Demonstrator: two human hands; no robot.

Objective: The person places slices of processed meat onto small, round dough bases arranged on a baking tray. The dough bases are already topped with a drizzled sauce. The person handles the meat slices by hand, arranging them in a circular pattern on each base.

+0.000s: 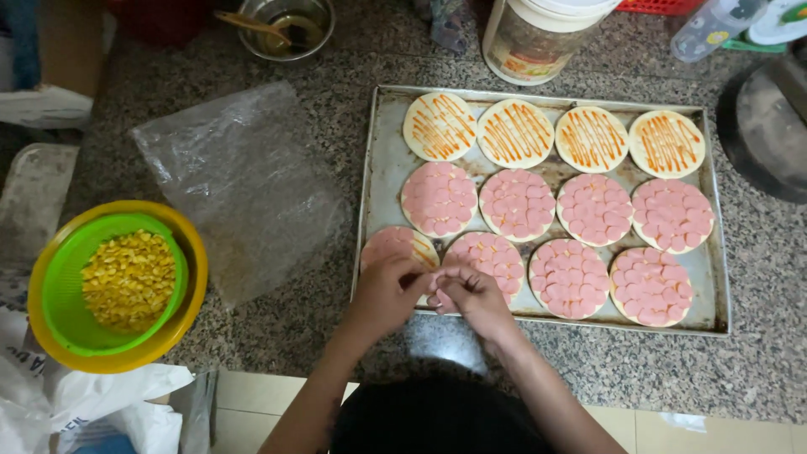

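Observation:
A metal baking tray (382, 160) holds three rows of round dough bases. The far row carries orange sauce stripes (514, 132); the middle row (594, 208) and near row are covered with pink sausage slices. My left hand (387, 290) and my right hand (472, 296) meet at the tray's near-left edge, fingers pinched together over the near-left base (393, 244), which is partly covered with slices. Both hands seem to hold small pink sausage slices between the fingertips.
A green colander of yellow corn kernels (126, 277) sits in a yellow bowl (189, 261) at left. A crumpled clear plastic bag (244, 185) lies between it and the tray. A jar (538, 38), a metal bowl with a spoon (282, 25) and a dark pot (769, 126) stand at the back.

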